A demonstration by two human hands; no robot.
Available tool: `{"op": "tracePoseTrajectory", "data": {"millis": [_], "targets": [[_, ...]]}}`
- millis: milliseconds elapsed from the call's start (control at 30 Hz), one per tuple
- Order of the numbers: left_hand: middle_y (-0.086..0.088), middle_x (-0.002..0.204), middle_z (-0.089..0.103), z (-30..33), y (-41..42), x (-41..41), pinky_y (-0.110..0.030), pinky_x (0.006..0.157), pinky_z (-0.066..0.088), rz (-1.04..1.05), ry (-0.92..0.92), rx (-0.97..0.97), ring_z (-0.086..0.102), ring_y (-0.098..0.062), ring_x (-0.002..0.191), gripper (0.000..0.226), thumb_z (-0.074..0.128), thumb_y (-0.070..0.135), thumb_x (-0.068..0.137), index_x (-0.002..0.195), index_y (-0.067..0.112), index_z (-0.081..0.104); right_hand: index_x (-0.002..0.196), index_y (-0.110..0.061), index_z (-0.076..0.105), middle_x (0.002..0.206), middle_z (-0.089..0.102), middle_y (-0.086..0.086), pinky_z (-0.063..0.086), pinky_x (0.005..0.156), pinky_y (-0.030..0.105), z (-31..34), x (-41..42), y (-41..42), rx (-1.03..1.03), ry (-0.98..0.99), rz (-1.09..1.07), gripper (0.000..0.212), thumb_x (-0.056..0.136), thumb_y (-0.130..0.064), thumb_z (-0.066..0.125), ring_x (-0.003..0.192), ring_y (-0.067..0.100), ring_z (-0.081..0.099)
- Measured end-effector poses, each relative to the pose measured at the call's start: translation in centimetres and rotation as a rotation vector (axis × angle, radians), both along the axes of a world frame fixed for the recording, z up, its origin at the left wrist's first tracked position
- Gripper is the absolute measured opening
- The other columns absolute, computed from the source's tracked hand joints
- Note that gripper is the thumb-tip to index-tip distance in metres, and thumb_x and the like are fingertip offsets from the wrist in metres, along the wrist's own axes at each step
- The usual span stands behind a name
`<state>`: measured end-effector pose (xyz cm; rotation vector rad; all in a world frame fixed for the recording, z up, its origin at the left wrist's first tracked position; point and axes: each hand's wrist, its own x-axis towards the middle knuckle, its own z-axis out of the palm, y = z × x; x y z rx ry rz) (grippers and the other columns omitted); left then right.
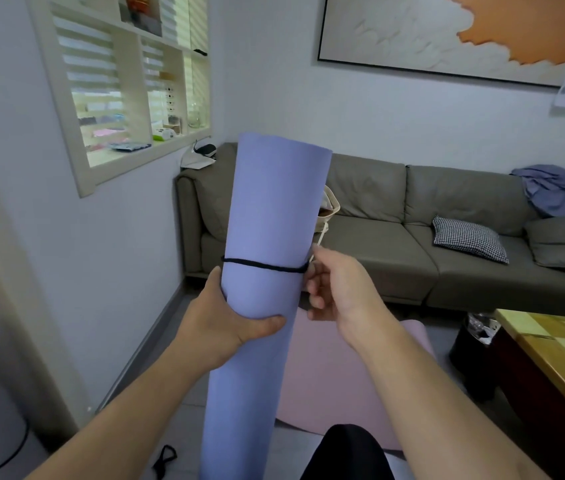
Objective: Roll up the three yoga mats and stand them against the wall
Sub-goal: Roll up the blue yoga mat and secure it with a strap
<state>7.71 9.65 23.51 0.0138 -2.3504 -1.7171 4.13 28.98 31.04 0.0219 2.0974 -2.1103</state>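
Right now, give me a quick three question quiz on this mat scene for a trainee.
1. True or false: the purple mat is rolled and held upright.
2. Which hand grips the mat from below the cord? A) left hand B) right hand
3. Fill in: the pink mat lies on the ____.

Key:
1. True.
2. A; the left hand wraps the roll, while the right hand pinches at the cord on the roll's right side.
3. Floor, behind the purple mat and in front of the sofa.
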Motion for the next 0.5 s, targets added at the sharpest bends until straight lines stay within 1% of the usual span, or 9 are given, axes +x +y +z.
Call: {"op": "tracePoseTrajectory", "data": {"millis": [33, 67, 133, 233, 300, 367, 433, 467, 500], "targets": [[0.022, 0.123, 0.068, 0.1, 0.0, 0.1, -0.039, 0.087, 0.062, 0.001, 0.006, -0.004, 0.069, -0.008, 0.110, 0.102, 0.102, 0.062, 0.046, 0.133, 0.048, 0.050, 0.073, -0.014, 0.058, 0.062, 0.050, 0.004, 0.046, 0.052, 0.032, 0.1, 0.0, 0.1, 0.011, -0.017, 0.005, 0.040, 0.104, -0.038, 0.059, 0.046, 0.017, 0.035], [0.022, 0.122, 0.068, 0.2, 0.0, 0.2, -0.038, 0.087, 0.062, -0.001, 0.015, -0.002, 0.068, -0.007, 0.110, 0.101, 0.102, 0.059, 0.047, 0.133, 0.049, 0.050, 0.074, -0.013, 0.059, 0.062, 0.051, 0.003, 0.046, 0.051, 0.032, 0.2, -0.1, 0.2, 0.021, -0.028, 0.010, 0.039, 0.105, -0.037, 0.059, 0.046, 0.017, 0.034], [0.022, 0.123, 0.069, 0.5, 0.1, 0.4, -0.039, 0.087, 0.062, -0.019, 0.027, 0.003, 0.069, -0.007, 0.110, 0.099, 0.103, 0.055, 0.051, 0.134, 0.048, 0.050, 0.075, -0.012, 0.059, 0.061, 0.051, 0.003, 0.046, 0.051, 0.032, 0.2, 0.0, 0.2, 0.034, -0.029, 0.004, 0.034, 0.106, -0.027, 0.058, 0.044, 0.015, 0.032], [0.019, 0.126, 0.070, 0.7, 0.3, 0.8, -0.041, 0.090, 0.062, -0.040, 0.024, 0.023, 0.070, -0.009, 0.113, 0.098, 0.103, 0.052, 0.055, 0.138, 0.046, 0.052, 0.070, -0.014, 0.057, 0.059, 0.048, 0.003, 0.047, 0.055, 0.033, 0.6, 0.1, 0.1, 0.028, 0.006, -0.017, 0.028, 0.098, -0.012, 0.057, 0.045, 0.016, 0.033], [0.020, 0.124, 0.071, 1.0, 0.5, 1.0, -0.041, 0.089, 0.062, -0.029, 0.032, 0.027, 0.070, -0.009, 0.112, 0.094, 0.103, 0.052, 0.055, 0.136, 0.046, 0.054, 0.064, -0.016, 0.054, 0.055, 0.042, 0.002, 0.046, 0.054, 0.031, 0.5, -0.2, 0.1, 0.007, 0.008, -0.062, 0.030, 0.093, -0.010, 0.057, 0.046, 0.017, 0.030], [0.019, 0.121, 0.072, 1.3, 0.7, 0.8, -0.040, 0.086, 0.062, 0.010, 0.055, 0.045, 0.071, -0.009, 0.108, 0.090, 0.103, 0.051, 0.054, 0.131, 0.046, 0.057, 0.060, -0.017, 0.051, 0.051, 0.037, 0.001, 0.042, 0.049, 0.028, -0.3, -0.6, 0.0, 0.001, -0.060, -0.098, 0.033, 0.092, -0.012, 0.060, 0.045, 0.017, 0.027], [0.019, 0.116, 0.072, 1.3, 0.8, 0.6, -0.040, 0.084, 0.062, 0.051, 0.059, 0.044, 0.071, -0.010, 0.105, 0.086, 0.103, 0.050, 0.053, 0.127, 0.044, 0.059, 0.061, -0.016, 0.052, 0.053, 0.036, 0.001, 0.039, 0.046, 0.024, -2.1, -0.7, 0.1, 0.025, -0.183, -0.089, 0.030, 0.089, -0.013, 0.062, 0.046, 0.018, 0.024], [0.019, 0.115, 0.072, 1.2, 1.0, 0.5, -0.040, 0.083, 0.062, 0.063, 0.045, 0.035, 0.071, -0.010, 0.104, 0.087, 0.102, 0.051, 0.051, 0.126, 0.045, 0.059, 0.063, -0.015, 0.053, 0.053, 0.036, 0.001, 0.040, 0.045, 0.024, -2.8, -0.7, 0.3, 0.070, -0.235, -0.071, 0.026, 0.088, -0.012, 0.061, 0.046, 0.017, 0.023], [0.020, 0.115, 0.071, 0.8, 1.0, 0.6, -0.040, 0.083, 0.063, 0.069, 0.023, 0.017, 0.071, -0.010, 0.103, 0.092, 0.102, 0.054, 0.049, 0.129, 0.045, 0.057, 0.067, -0.012, 0.057, 0.052, 0.039, 0.001, 0.043, 0.046, 0.024, -3.4, -0.9, 0.6, 0.147, -0.257, -0.060, 0.021, 0.087, -0.011, 0.060, 0.044, 0.017, 0.025]]}}
